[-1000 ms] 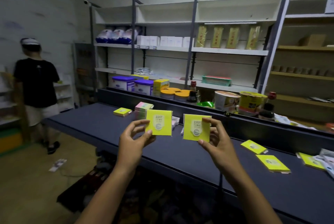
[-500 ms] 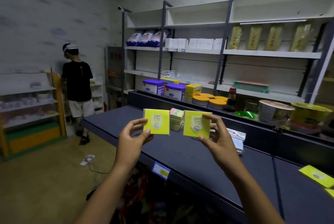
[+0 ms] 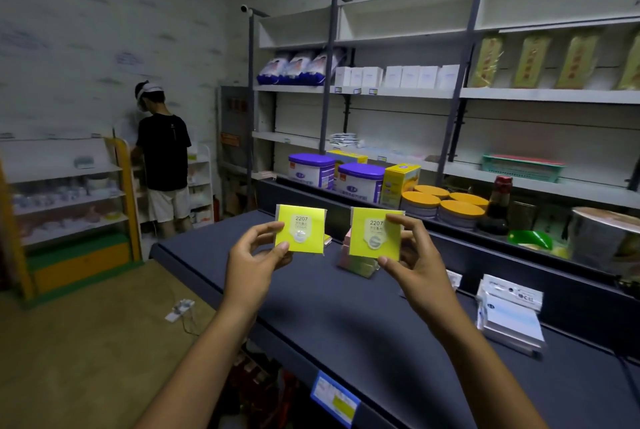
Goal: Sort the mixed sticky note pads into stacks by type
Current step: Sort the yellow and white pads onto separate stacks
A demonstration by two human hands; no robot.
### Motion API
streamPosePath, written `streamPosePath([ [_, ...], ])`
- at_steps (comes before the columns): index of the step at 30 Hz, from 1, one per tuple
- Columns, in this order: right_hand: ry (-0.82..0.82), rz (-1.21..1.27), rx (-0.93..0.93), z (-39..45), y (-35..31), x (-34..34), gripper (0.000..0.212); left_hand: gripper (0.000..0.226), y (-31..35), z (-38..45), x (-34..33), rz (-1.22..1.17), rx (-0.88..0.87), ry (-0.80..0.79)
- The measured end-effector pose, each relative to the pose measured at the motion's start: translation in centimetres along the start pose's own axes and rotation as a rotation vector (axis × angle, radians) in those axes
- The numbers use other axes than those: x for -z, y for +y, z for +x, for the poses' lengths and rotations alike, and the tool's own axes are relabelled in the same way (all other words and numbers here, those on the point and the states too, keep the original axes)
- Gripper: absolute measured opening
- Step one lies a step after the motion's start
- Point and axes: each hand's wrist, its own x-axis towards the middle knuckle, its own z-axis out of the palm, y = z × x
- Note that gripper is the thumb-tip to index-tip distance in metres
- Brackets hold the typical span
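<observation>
Yellow pads — one pinched in my left hand [image 3: 254, 264], twin in right hand [image 3: 417, 269]; light, wrapper likely slick — grip edges.

Dim indoor light, dark vignetted corners, wide-angle bowing, soft edges

Yellow sticky note pads marked 2207: two, one in the left hand [image 3: 254, 260] at [image 3: 300, 229] and one in the right hand [image 3: 417, 264] at [image 3: 375, 233]. Pastel pad stack [image 3: 358, 264] on the desk [image 3: 346, 317]: one, behind the right hand. White packaged pad stack [image 3: 510, 316]: one, right of the right hand. Purple-lidded tins [image 3: 311, 170]: two, beyond the hands. Orange-lidded tubs [image 3: 460, 210]: four. Blue-white bags [image 3: 298, 66]: three. Second person [image 3: 162, 155]: one, left of the hands.
</observation>
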Motion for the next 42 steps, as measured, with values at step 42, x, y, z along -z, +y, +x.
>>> streamPosePath([
  [42,0.283,-0.293,-0.189,13.3,6.4,-15.3,0.060,0.026,-19.1,24.3,0.9,0.821,-0.225,-0.667],
])
